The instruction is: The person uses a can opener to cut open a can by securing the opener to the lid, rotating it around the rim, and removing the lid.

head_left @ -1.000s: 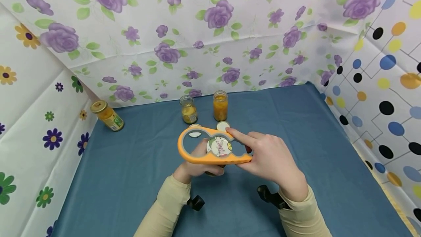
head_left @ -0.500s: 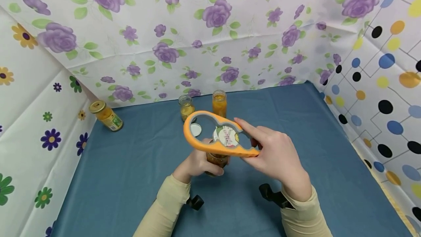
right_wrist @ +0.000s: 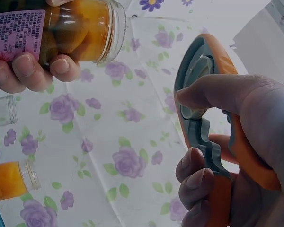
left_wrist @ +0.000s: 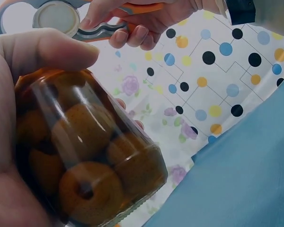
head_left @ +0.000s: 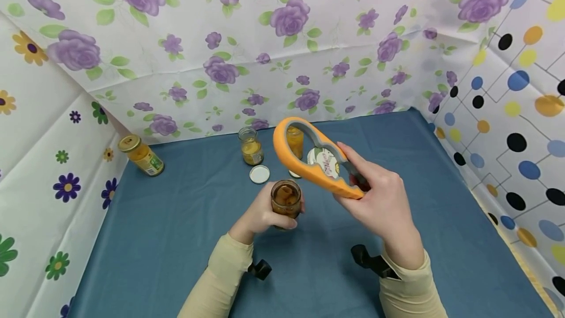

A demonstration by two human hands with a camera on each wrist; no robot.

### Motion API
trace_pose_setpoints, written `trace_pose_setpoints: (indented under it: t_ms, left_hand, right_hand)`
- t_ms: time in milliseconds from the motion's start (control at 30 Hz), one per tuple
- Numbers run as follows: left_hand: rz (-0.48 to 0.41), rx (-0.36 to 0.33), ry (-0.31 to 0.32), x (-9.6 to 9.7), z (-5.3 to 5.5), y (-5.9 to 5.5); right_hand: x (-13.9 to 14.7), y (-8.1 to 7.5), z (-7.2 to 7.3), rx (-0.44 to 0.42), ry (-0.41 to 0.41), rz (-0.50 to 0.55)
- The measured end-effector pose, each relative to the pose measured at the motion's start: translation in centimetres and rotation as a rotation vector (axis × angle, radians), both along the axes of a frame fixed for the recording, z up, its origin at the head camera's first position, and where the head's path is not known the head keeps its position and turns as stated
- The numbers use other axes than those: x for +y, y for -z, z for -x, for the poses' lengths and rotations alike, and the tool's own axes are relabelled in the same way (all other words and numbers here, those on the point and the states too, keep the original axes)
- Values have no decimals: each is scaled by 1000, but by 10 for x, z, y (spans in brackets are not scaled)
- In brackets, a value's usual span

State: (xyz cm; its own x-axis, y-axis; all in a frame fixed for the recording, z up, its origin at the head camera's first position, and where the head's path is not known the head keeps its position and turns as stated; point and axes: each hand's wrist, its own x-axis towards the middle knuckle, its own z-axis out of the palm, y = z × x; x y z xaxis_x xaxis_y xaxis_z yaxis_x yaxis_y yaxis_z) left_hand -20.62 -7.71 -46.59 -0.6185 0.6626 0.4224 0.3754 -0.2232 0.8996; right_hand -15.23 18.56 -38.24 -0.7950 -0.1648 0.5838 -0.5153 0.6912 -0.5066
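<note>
above the blue-covered bench (head_left: 176,249), near its middle, the person's left hand (head_left: 260,215) had its fingers curled round a brown jar (head_left: 286,200), the uncapped mouth turned upward, presumably so nothing would spill. the right hand (head_left: 381,195) was wrapped firmly about the handle end of an orange opener (head_left: 309,173), apart from the jar and to its right. a printed lid (head_left: 326,162) sat between the opener's grey inner edges with the thumb against it, i judged to stop it slipping out. inside the brown jar i could make out plump, rounded pieces in dark liquid, one with a hole in its middle. farther back stood two more uncapped containers: a squat jar (head_left: 252,148) partly filled with something yellow, and a tall jar (head_left: 295,142), half hidden behind the opener, with orange-yellow contents. a white lid (head_left: 259,174) lay just in front of the squat one, perhaps left there to stay paired with it. well off to the left, a gold-capped jar (head_left: 143,157) held something yellow too, its lid on.
</note>
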Motion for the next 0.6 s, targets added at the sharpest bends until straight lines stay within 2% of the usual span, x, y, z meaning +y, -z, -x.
trace_pose_setpoints:
  t_ms: [167, 300, 600]
  left_hand:
    - [12, 17, -31, 0, 1, 2]
    - [55, 28, -88, 2, 2, 6]
    - [149, -34, -224, 12, 3, 17]
  right_hand:
    - [1, 0, 0, 1, 5, 19]
    - [2, 0, 1, -10, 10, 25]
    - [5, -1, 2, -10, 12, 43]
